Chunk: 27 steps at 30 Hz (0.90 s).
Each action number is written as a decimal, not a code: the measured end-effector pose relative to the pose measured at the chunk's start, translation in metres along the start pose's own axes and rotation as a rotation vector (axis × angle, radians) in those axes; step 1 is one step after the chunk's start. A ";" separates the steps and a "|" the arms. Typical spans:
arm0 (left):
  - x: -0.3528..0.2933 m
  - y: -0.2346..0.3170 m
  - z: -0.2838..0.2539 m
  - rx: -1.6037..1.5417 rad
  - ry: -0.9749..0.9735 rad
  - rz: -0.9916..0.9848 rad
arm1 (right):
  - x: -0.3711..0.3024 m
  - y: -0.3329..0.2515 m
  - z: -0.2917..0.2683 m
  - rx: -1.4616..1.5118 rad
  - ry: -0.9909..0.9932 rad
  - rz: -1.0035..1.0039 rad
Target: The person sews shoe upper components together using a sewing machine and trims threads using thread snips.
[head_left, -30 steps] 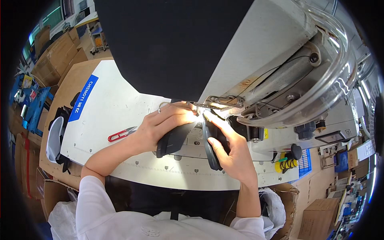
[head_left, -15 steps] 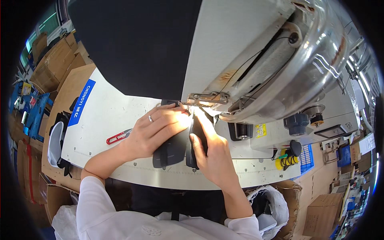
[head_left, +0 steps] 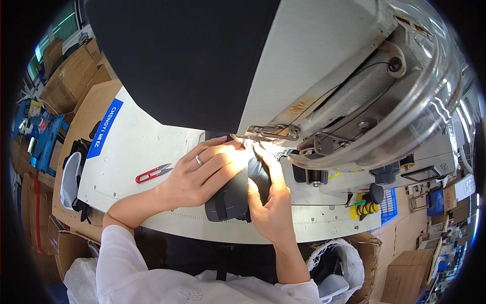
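Observation:
A dark grey fabric piece [head_left: 230, 197] lies on the white machine table [head_left: 136, 147], under the brightly lit needle area of a large white sewing machine [head_left: 324, 91]. My left hand [head_left: 202, 175], with a ring on one finger, presses flat on the piece's left part, fingertips up by the presser foot. My right hand [head_left: 268, 202] grips the piece's right edge, thumb on top and fingers reaching toward the needle. The far end of the piece is hidden by my fingers and the glare.
Red-handled thread snips [head_left: 152, 173] lie on the table left of my left hand. A bundle of black pieces [head_left: 76, 167] sits at the table's left edge. Cardboard boxes [head_left: 66, 76] stand far left, a white bag-lined bin [head_left: 339, 263] lower right, a yellow spring part [head_left: 364, 209] at right.
The fabric piece has been turned and drawn toward me. My right hand slid from the machine side down onto the piece's right edge, and my left hand shifted slightly right.

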<state>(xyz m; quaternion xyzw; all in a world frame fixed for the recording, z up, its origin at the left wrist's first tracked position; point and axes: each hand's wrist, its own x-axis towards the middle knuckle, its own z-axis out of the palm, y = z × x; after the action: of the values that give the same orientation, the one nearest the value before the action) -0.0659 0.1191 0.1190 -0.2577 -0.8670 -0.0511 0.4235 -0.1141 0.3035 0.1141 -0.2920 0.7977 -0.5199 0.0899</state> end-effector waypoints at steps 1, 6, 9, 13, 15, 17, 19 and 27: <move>0.000 0.000 0.000 0.000 0.000 0.000 | 0.000 0.000 0.000 0.000 0.000 0.000; -0.004 -0.003 -0.002 -0.027 -0.008 0.007 | 0.002 0.000 -0.003 0.048 -0.041 -0.012; -0.003 -0.001 -0.004 0.003 -0.016 0.006 | 0.001 0.001 -0.005 0.039 -0.063 -0.025; -0.004 0.000 0.000 -0.008 0.008 -0.002 | 0.000 0.003 -0.007 0.076 -0.066 0.003; -0.004 0.001 0.001 -0.033 0.001 -0.009 | 0.000 0.004 -0.009 0.102 -0.067 0.019; -0.002 0.000 0.000 -0.018 -0.007 0.001 | 0.002 0.004 -0.009 0.119 -0.070 0.025; -0.003 0.002 -0.001 0.022 0.011 0.028 | 0.004 0.000 -0.012 0.110 -0.080 0.022; -0.002 0.000 0.000 -0.086 0.022 -0.015 | 0.002 0.004 -0.011 0.054 -0.048 0.051</move>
<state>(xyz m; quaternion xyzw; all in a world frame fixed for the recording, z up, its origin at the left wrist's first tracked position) -0.0648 0.1187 0.1177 -0.2686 -0.8613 -0.0943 0.4209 -0.1216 0.3120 0.1156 -0.2812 0.7883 -0.5315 0.1302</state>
